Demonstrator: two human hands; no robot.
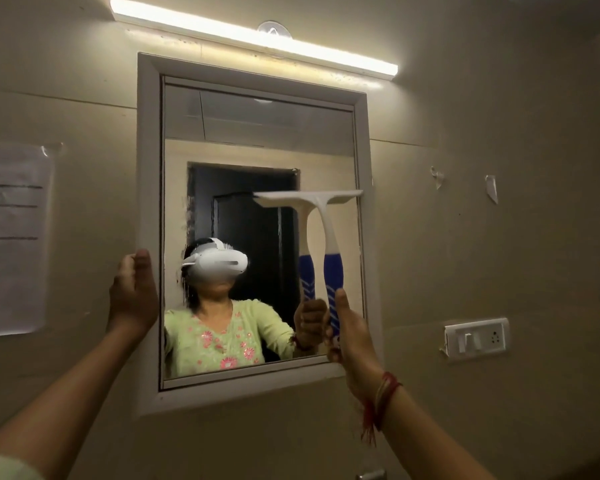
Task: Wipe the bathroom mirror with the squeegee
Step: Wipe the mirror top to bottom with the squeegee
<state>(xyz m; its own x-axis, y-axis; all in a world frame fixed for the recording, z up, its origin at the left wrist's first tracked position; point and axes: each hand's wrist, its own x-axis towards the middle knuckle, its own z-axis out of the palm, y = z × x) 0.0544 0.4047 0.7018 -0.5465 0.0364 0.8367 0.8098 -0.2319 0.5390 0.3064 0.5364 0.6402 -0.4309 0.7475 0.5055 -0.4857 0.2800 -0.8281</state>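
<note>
Head view: the right hand (352, 327) is wrapped around the lower end of the blue-and-white handle of the squeegee (326, 237), thumb lying up along the grip. The white blade sits level against the glass of the mirror (243, 133), out toward the 3 o'clock edge, its right tip touching the pale frame (148, 168). The left hand (134, 292) rests open, palm braced against the frame at about 9 o'clock, holding nothing.

A smeary band shows on the glass at roughly 9 o'clock, beside the dark reflected doorway, so that column likely needs a pass yet.

To do this stroke well, I judge the blade should stay level and pressed evenly along its whole length, then be drawn straight toward 6 o'clock in one continuous pull. The next lane should overlap this one slightly, working toward 9 o'clock. The tilted handle helps; too flat an angle risks chatter and streaks.
</note>
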